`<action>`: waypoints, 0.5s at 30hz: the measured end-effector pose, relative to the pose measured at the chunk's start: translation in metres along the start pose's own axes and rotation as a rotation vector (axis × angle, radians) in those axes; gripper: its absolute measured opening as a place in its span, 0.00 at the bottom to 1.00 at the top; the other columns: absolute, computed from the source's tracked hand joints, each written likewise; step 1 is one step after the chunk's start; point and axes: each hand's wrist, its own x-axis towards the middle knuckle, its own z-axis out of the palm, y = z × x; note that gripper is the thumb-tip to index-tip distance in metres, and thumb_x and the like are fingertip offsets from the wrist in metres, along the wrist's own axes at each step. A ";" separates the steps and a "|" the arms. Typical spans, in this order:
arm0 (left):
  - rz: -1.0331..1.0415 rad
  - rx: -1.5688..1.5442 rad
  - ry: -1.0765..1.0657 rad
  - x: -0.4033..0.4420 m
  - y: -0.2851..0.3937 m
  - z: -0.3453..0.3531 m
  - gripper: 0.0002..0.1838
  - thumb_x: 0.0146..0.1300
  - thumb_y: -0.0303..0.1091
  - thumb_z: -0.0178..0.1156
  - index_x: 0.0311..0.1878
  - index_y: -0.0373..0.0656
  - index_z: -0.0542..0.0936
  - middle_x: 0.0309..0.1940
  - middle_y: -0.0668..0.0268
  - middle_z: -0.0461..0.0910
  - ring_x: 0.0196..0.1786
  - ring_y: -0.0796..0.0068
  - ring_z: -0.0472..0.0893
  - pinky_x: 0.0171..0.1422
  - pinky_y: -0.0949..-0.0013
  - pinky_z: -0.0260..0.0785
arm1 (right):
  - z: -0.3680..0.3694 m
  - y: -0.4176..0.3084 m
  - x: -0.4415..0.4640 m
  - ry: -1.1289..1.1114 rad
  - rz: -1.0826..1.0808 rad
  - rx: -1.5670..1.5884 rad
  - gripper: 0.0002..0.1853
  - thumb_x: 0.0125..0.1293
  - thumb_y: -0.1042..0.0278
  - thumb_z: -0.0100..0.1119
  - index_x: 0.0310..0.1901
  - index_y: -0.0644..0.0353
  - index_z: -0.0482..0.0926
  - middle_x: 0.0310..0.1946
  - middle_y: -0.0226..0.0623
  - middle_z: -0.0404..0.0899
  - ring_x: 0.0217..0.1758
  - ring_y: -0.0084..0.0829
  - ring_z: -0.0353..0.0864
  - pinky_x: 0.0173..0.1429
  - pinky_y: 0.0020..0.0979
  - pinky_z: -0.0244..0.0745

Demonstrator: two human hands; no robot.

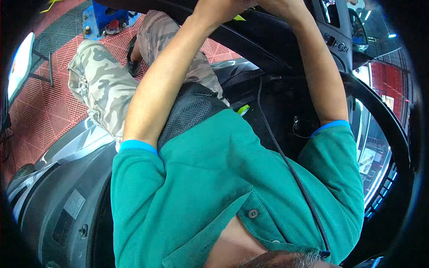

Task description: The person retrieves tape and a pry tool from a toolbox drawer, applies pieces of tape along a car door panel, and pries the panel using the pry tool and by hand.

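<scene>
At the top edge, my left hand (221, 10) and my right hand (279, 5) are close together, largely cut off by the frame. Their fingers are hidden, so what they hold, if anything, cannot be made out. Just below and between them a small yellow-green piece (240, 18) shows against the dark door panel (263, 42). Both bare forearms reach up over the panel. A green roll of tape (243, 110) lies beside my waist.
The steering wheel (380, 102) curves along the right. Door controls (335, 42) and a side mirror (359, 29) are at the upper right. A black cable (277, 145) crosses my torso. A blue metal stand (103, 22) is on the red floor (58, 107); the grey door sill (49, 187) is lower left.
</scene>
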 end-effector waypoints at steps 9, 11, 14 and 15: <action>0.289 0.190 0.159 -0.003 -0.045 -0.001 0.11 0.73 0.31 0.58 0.51 0.36 0.84 0.35 0.58 0.87 0.37 0.73 0.86 0.38 0.63 0.80 | -0.003 0.014 0.003 -0.179 -0.288 -0.193 0.22 0.75 0.50 0.62 0.31 0.62 0.84 0.26 0.37 0.82 0.30 0.31 0.81 0.37 0.34 0.78; 0.274 0.129 0.074 -0.005 -0.051 -0.001 0.10 0.73 0.32 0.59 0.48 0.38 0.86 0.35 0.59 0.88 0.38 0.72 0.87 0.40 0.63 0.79 | -0.002 0.027 0.002 -0.150 -0.414 -0.218 0.21 0.75 0.51 0.61 0.32 0.62 0.84 0.27 0.39 0.83 0.31 0.34 0.82 0.38 0.36 0.79; 0.169 0.152 -0.023 -0.003 -0.021 -0.008 0.10 0.71 0.34 0.62 0.42 0.38 0.88 0.35 0.57 0.89 0.39 0.70 0.87 0.41 0.63 0.78 | 0.000 0.035 0.000 -0.035 -0.465 -0.219 0.20 0.76 0.53 0.59 0.33 0.61 0.84 0.30 0.43 0.83 0.33 0.38 0.83 0.41 0.39 0.80; 0.119 0.177 -0.052 -0.001 -0.011 -0.010 0.10 0.70 0.34 0.63 0.39 0.37 0.89 0.35 0.56 0.89 0.39 0.70 0.87 0.42 0.63 0.78 | 0.001 0.033 -0.001 0.004 -0.395 -0.247 0.19 0.76 0.53 0.59 0.34 0.61 0.85 0.30 0.43 0.83 0.34 0.39 0.83 0.42 0.40 0.80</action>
